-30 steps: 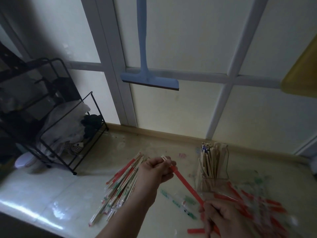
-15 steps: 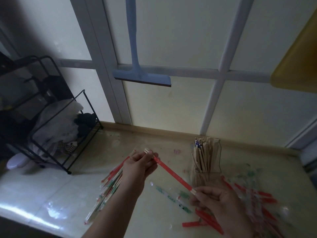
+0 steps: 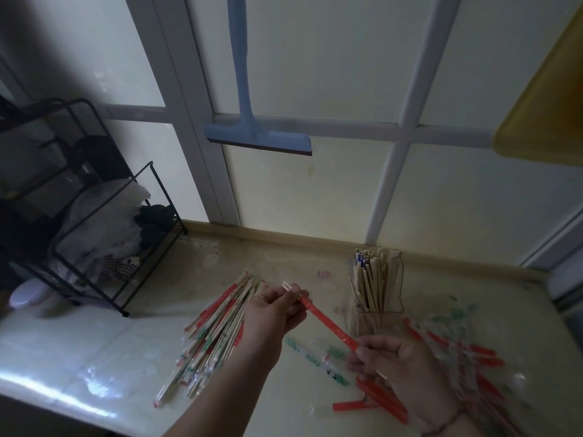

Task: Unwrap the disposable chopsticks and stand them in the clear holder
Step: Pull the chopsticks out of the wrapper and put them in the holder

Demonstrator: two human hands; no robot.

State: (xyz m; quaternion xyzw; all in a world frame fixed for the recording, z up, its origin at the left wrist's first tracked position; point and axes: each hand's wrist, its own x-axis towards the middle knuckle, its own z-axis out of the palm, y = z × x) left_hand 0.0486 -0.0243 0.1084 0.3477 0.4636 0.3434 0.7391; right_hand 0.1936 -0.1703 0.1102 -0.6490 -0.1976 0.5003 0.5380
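Note:
My left hand [image 3: 273,313] pinches the bare wooden tip of a pair of chopsticks in a red wrapper [image 3: 328,325], held slanting above the counter. My right hand [image 3: 391,357] grips the wrapper's lower end. The clear holder [image 3: 378,291] stands behind them, packed with several upright unwrapped chopsticks. A pile of wrapped chopsticks [image 3: 214,335] lies on the counter under and left of my left arm. Empty red and clear wrappers [image 3: 467,354] are heaped at the right, partly hidden by my right hand.
A black wire rack [image 3: 104,234] with cloths stands at the left on the pale counter [image 3: 126,357]. A blue squeegee [image 3: 257,140] hangs on the frosted window behind. A green-printed clear wrapper [image 3: 315,357] lies between my hands. A yellow object [image 3: 542,115] intrudes at upper right.
My right hand has slid up the red wrapper toward my left hand, which keeps its pinch on the bare tip. The camera view shifted slightly.

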